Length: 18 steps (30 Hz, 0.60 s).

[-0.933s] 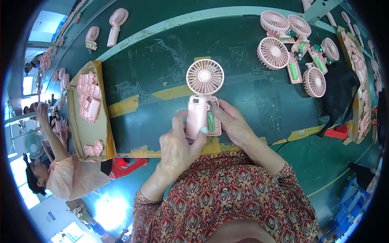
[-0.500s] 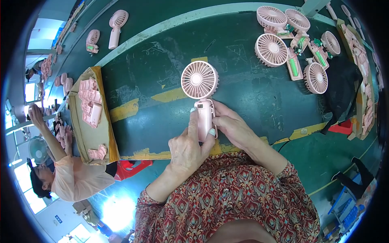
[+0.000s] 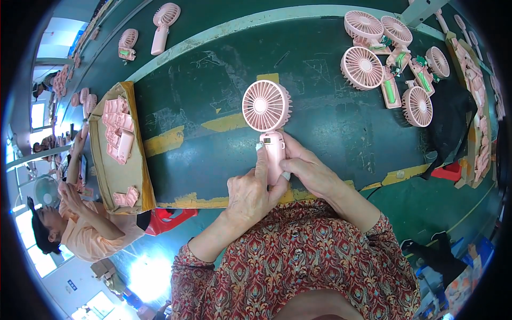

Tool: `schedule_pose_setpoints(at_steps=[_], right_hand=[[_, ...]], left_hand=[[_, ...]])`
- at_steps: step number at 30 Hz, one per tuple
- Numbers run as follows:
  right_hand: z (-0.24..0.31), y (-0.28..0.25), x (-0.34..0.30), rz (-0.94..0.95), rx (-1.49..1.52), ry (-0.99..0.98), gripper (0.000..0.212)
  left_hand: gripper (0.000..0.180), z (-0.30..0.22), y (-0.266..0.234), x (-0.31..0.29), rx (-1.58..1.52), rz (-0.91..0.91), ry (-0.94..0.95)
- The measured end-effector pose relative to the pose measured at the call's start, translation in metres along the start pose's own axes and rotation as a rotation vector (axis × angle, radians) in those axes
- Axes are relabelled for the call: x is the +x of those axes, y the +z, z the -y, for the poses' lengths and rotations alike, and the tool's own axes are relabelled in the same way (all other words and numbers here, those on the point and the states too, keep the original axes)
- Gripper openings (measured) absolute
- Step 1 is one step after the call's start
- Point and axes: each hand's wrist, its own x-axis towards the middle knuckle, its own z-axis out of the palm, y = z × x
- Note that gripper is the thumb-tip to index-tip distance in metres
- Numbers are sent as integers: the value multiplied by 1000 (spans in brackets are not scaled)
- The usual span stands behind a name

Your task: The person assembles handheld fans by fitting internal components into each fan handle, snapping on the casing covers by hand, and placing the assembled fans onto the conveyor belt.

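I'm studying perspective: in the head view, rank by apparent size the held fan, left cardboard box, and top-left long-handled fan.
Largest to smallest:
left cardboard box
held fan
top-left long-handled fan
The last lies farther off; true fan sizes are unsure.

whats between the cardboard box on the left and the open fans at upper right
In the head view, a pink fan, held in the left hand and right hand, is between them, with green tabletop and worn yellow strips around it.

Pink cover point(image 3: 273, 156) shifted right onto fan point(image 3: 261, 105), now hiding green battery.
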Motion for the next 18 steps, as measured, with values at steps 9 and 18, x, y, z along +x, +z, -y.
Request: schedule_pose_setpoints(at_steps=[9, 18], right_hand=[[-3, 14, -3, -151, -334, -100, 42], [-12, 4, -2, -178, 95, -125, 39]], left_hand=[[78, 4, 7, -9, 39, 37, 39], [52, 7, 8, -1, -280, 41, -153]])
